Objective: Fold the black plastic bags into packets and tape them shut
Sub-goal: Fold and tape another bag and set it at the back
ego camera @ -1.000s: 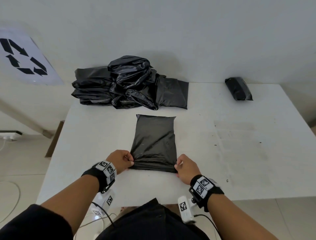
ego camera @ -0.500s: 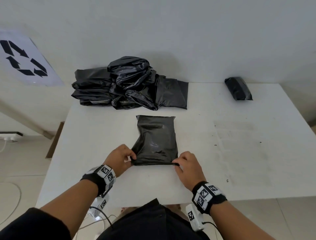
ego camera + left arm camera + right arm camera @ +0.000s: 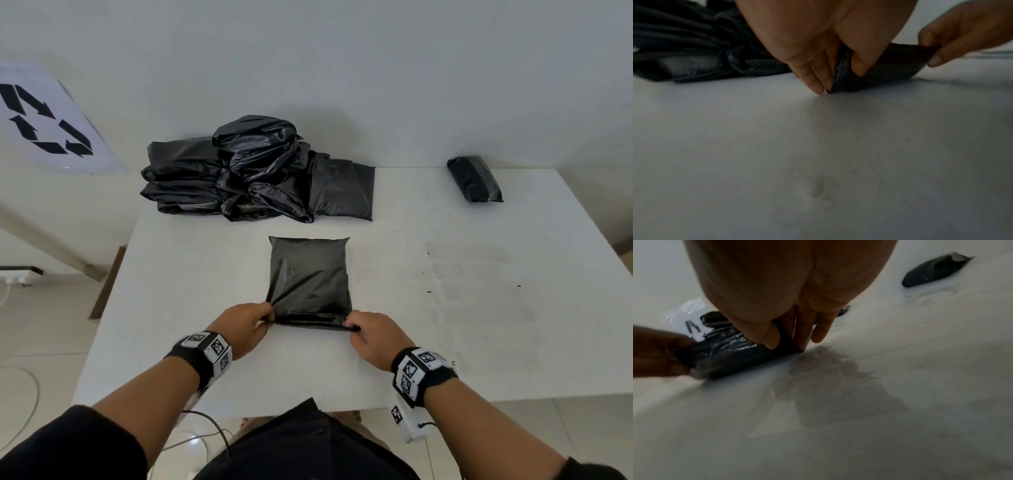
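Note:
A flat black plastic bag lies in the middle of the white table, its near end turned over into a narrow fold. My left hand pinches the fold's left corner, thumb on top and fingers behind. My right hand pinches the right corner the same way. The bag sags between both hands. In the right wrist view the bag stretches left toward my other hand.
A heap of loose black bags sits at the table's back left against the wall. One finished black packet lies at the back right. A recycling sign is on the left wall. Cables run on the floor.
Both hands have rolled the bag's near edge away from me, so the bag is shorter. The left side of the bag now shows creases rising from my left hand.

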Motion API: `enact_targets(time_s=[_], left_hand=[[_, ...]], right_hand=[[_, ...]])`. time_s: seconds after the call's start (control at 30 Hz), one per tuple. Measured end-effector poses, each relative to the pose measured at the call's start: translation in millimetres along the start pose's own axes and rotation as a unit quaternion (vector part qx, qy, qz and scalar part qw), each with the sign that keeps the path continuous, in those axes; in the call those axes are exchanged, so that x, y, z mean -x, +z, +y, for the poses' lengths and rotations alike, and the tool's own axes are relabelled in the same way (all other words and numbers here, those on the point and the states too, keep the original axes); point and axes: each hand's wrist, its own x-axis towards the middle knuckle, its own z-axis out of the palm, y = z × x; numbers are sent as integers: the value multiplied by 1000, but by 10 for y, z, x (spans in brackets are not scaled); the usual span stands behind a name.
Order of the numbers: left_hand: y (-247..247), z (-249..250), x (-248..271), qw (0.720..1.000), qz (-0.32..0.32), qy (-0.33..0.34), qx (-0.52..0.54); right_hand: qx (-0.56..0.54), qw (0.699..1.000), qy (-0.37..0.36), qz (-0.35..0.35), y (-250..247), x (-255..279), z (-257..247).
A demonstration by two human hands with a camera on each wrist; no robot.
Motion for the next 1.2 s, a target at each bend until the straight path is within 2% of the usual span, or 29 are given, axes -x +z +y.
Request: enact_targets(time_s=[0.17, 0.3, 0.4, 0.53, 0.67, 0.77, 0.83, 0.9, 0.97, 1.03, 1.1, 1.2], left_hand=[[45, -27, -106, 986, 61, -123, 97], [57, 6, -178, 978, 51, -182, 89], [60, 7, -174, 971, 47, -219, 87], [50, -4, -151, 959, 49, -263, 93], [67, -41, -158, 950, 55, -289, 105], [54, -10, -165, 957, 55, -270, 92], [30, 11, -152, 966, 93, -229, 72], [3, 19, -132, 977, 134, -152, 65], [-11, -3, -124, 987, 143, -50, 57], [-7, -46, -143, 990, 130, 46, 38], [14, -80, -176, 992, 90, 93, 3], [103, -138, -212, 994, 11, 65, -87]], right_hand=[[-68, 995, 58, 50, 45, -67, -21], [-86, 984, 119, 99, 72, -231, -19], [-88, 976, 168, 108, 68, -335, -53], [-55, 973, 200, 102, 52, -397, -84], [24, 975, 205, 81, 51, -425, -90], [56, 979, 187, 67, 56, -442, -85], [65, 981, 171, 62, 69, -457, -71], [60, 983, 164, 58, 76, -463, -56], [56, 983, 166, 52, 80, -461, -48], [53, 983, 170, 52, 85, -461, -41], [45, 983, 171, 55, 89, -461, -36], [40, 983, 164, 66, 95, -436, -21]])
